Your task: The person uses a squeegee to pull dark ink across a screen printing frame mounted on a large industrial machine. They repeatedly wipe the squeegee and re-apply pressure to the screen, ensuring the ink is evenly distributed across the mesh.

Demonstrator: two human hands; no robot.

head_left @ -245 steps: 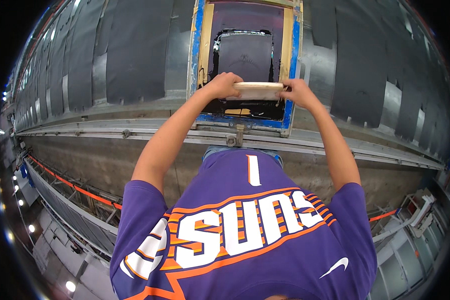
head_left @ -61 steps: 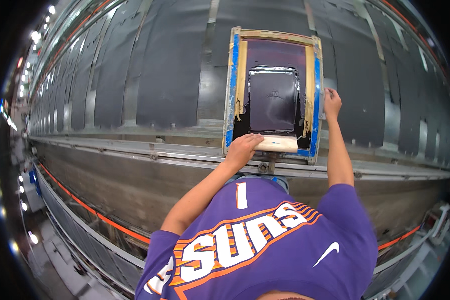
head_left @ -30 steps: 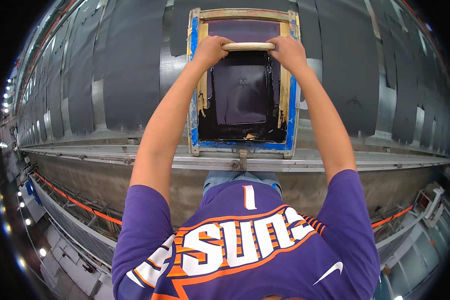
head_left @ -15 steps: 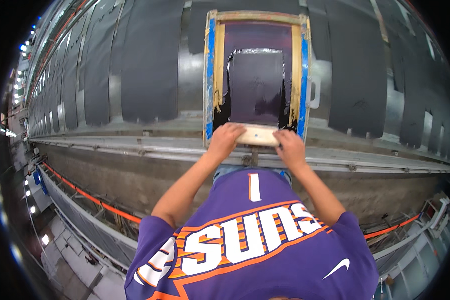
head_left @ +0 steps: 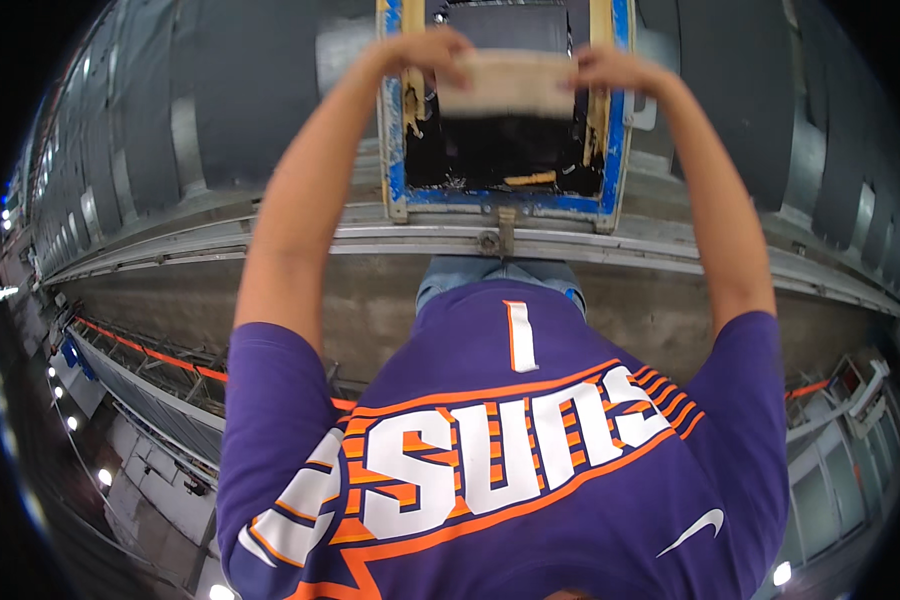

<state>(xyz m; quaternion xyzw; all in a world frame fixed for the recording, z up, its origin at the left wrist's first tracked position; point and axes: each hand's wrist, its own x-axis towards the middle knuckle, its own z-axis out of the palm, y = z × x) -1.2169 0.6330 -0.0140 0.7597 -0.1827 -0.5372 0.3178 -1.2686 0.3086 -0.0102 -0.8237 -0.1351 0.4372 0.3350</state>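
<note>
My left hand (head_left: 432, 54) and my right hand (head_left: 612, 70) grip opposite ends of a pale wooden squeegee (head_left: 510, 84), which is blurred by motion. Beneath it lies a printing screen in a frame (head_left: 617, 150) edged with blue and yellowish tape. Glossy black ink (head_left: 510, 150) coats the near part of the screen inside the frame. Near the frame's front edge a small tan strip (head_left: 530, 179) sits in the ink. The squeegee's lower edge is hidden, so I cannot tell whether it touches the mesh. The screen's far end is cut off by the picture's top.
Dark grey sheets (head_left: 250, 110) lie side by side along the long table on both sides of the frame. A metal rail (head_left: 350, 240) runs along the table's near edge, with a small bracket (head_left: 506, 232) at the frame. Behind me runs an orange rail (head_left: 150, 348).
Both hands have moved away from me with the squeegee, from the frame's near edge to farther up the screen. My arms are stretched out, and the view has shifted.
</note>
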